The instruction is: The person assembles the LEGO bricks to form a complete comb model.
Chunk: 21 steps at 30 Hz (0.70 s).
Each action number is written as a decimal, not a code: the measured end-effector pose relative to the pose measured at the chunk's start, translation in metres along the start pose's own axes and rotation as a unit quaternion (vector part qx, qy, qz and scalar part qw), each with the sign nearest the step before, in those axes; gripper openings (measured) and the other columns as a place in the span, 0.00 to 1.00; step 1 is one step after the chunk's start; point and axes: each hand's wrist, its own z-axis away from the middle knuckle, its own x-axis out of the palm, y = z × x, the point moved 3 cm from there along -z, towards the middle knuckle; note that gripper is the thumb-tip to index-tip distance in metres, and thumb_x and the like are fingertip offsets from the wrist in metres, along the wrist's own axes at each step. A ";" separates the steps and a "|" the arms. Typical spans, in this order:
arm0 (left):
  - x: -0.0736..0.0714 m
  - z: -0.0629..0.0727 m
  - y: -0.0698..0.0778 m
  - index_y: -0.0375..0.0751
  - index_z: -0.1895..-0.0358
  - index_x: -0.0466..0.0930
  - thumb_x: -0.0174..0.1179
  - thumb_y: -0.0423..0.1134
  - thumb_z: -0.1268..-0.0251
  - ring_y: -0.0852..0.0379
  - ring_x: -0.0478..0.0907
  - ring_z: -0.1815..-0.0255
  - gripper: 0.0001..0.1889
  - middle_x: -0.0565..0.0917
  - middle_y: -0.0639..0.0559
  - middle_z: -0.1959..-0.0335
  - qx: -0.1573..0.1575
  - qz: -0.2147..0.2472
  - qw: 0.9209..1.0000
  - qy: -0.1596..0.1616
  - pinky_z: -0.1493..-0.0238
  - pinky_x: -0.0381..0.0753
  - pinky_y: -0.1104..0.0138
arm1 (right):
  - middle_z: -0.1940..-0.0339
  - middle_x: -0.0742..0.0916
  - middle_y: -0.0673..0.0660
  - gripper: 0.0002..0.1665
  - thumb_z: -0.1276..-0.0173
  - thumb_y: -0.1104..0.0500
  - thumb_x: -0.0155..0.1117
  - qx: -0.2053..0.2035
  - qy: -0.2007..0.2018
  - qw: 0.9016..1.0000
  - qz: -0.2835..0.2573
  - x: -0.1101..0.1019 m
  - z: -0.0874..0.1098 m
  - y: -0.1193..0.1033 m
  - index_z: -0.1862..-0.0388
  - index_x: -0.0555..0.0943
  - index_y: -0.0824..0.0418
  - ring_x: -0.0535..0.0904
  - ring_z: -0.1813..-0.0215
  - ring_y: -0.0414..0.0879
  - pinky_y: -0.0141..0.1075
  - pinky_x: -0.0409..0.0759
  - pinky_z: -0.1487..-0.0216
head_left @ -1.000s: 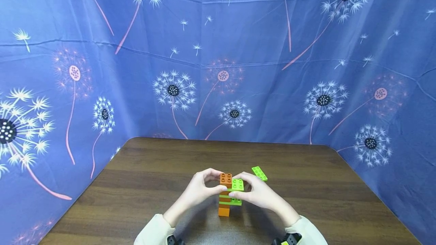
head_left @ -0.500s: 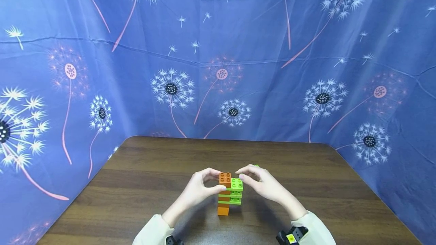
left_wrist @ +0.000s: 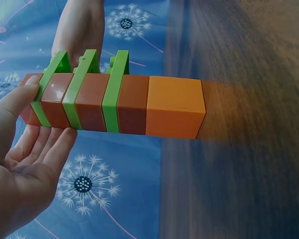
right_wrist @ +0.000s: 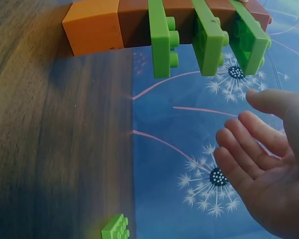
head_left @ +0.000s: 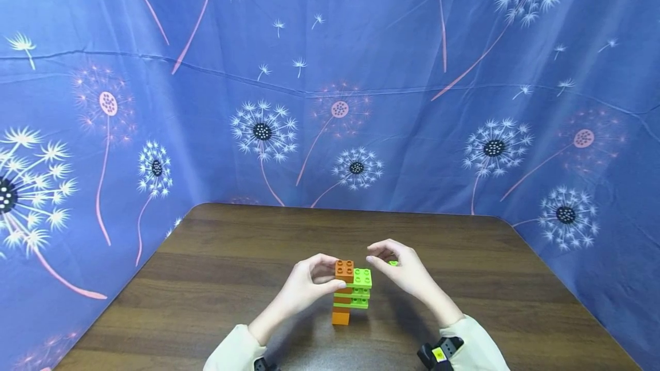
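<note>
A tower of toy building bricks (head_left: 345, 271) stands upright on the table. Its bottom is an orange brick (left_wrist: 175, 107), with reddish-brown bricks (left_wrist: 133, 104) above it. Between these sit three green plates (right_wrist: 160, 42), whose studded ends jut out to the right. My left hand (head_left: 301, 285) grips the tower near its top from the left, thumb in front and fingers behind. To the right, my right hand (head_left: 404, 271) hovers with nothing in it, its fingers loosely bent and apart from the tower. A loose green plate (right_wrist: 116, 228) lies behind the right hand, mostly hidden in the head view.
The dark wooden table (head_left: 247, 245) carries the tower and the loose plate. A blue cloth (head_left: 330, 44) with dandelion prints hangs behind the table and along its sides. Each wrist wears a black camera (head_left: 437, 355).
My right hand has let go of the green plate at the top of the tower and moved right, towards the loose plate. The left hand keeps its grip.
</note>
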 end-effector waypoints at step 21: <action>0.004 -0.006 -0.004 0.29 0.52 0.74 0.67 0.32 0.46 0.44 0.81 0.51 0.19 0.80 0.36 0.51 0.008 0.011 1.000 -0.003 0.51 0.80 0.70 | 0.70 0.87 0.54 0.18 0.46 0.53 0.72 0.117 0.099 0.985 0.081 -0.008 -0.006 0.040 0.61 0.83 0.63 0.81 0.67 0.43 0.30 0.78 0.65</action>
